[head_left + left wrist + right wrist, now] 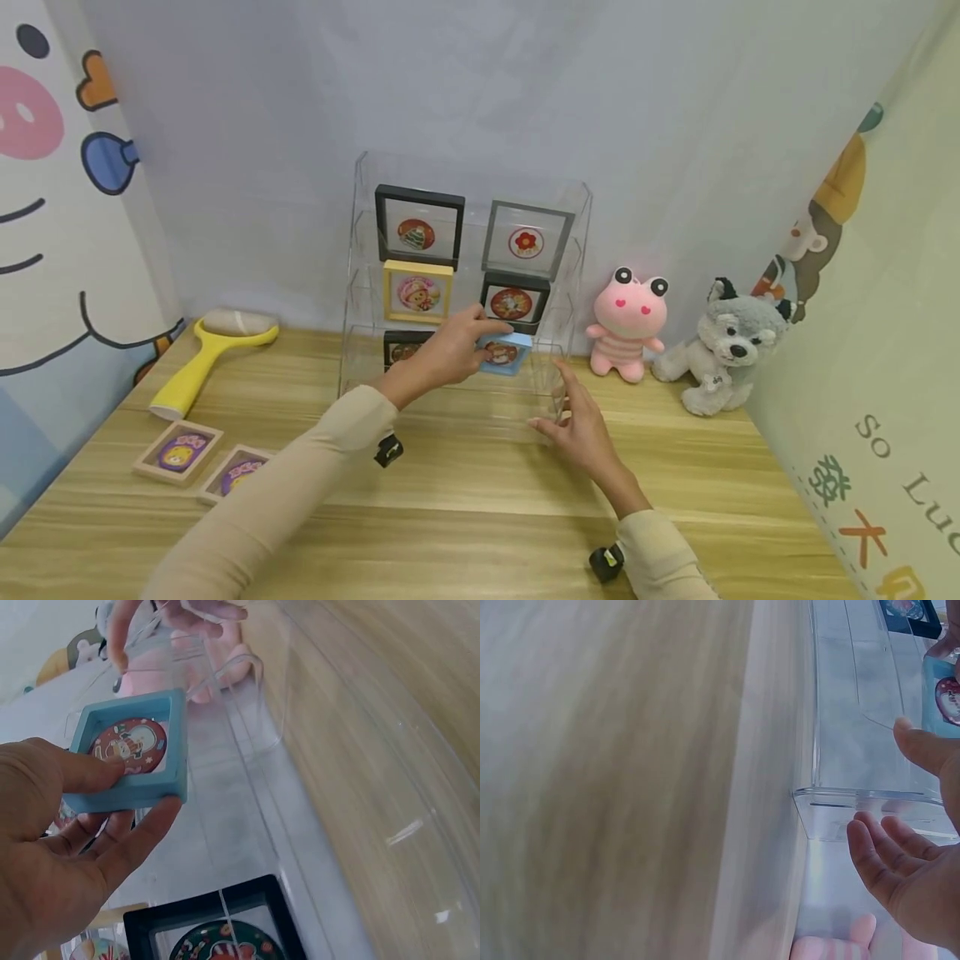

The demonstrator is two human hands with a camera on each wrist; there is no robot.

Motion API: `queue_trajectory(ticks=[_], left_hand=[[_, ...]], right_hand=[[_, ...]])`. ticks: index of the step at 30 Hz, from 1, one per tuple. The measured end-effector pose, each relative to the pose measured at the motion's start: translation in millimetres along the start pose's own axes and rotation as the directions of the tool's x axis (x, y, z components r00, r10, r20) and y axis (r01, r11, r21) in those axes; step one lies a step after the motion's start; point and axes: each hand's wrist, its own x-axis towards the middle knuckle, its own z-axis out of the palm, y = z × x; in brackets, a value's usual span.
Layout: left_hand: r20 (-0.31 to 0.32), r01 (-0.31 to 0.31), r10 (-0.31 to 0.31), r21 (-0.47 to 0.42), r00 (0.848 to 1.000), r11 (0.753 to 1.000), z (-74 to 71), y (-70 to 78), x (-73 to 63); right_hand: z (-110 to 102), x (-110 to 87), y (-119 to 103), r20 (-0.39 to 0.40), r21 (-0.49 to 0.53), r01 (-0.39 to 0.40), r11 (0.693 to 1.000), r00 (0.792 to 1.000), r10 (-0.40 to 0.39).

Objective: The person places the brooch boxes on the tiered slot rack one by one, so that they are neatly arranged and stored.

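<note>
A tiered clear acrylic display stand (472, 177) stands against the back wall. My left hand (442, 354) pinches a light blue square frame (150, 791), which has a round red badge inside, at the stand's lowest tier. The thumb lies on the front and the fingers are underneath. Beside the stand's right end is my right hand (588, 425), thumb and fingers spread around the end wall; whether they touch it I cannot tell. Other tiers hold a black frame (420, 193), a grey frame (489, 237), a yellow frame (417, 317) and further black frames (517, 279).
On the left lie a yellow-handled lint roller (187, 379) and two wooden frames, one (176, 454) whole in view, the other (232, 475) partly behind the left sleeve. Right of the stand sit a pink frog plush (630, 321) and a grey dog plush (738, 342).
</note>
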Motion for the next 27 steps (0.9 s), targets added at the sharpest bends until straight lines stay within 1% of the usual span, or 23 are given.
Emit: queue_trajectory(ticks=[3, 6, 13, 19, 22, 24, 27], left_hand=[[-0.037, -0.016, 0.017, 0.024, 0.999, 1.000, 5.8, 1.4, -0.4], [-0.069, -0.020, 0.022, 0.028, 0.997, 0.999, 11.5, 0.7, -1.8], [-0.121, -0.032, 0.033, 0.014, 0.992, 0.999, 18.6, 0.9, -3.9], [-0.181, 0.006, -0.001, 0.030, 0.984, 1.000, 26.0, 4.5, -3.6], [-0.200, 0.025, -0.018, 0.032, 0.980, 0.999, 29.2, 6.0, -3.5], [-0.203, 0.035, -0.027, 0.034, 0.979, 0.999, 30.0, 6.7, -3.8], [-0.186, 0.057, -0.054, 0.014, 0.981, 0.998, 28.6, 7.9, -5.7]], right_hand=[[0, 0.5, 0, -0.003, 0.001, -0.004, 1.000, 1.000, 0.004], [0, 0.9, 0, 0.003, 0.005, -0.006, 1.000, 1.000, 0.006], [-2, 2.2, -2, 0.000, -0.007, -0.008, 1.000, 1.000, 0.008], [-3, 3.1, -3, 0.002, -0.003, -0.005, 1.000, 1.000, 0.005], [-3, 2.7, -3, 0.005, -0.003, -0.009, 1.000, 1.000, 0.009], [-2, 2.0, -3, 0.006, -0.002, -0.011, 1.000, 1.000, 0.011], [-2, 0.6, -3, 0.007, -0.002, -0.014, 1.000, 1.000, 0.014]])
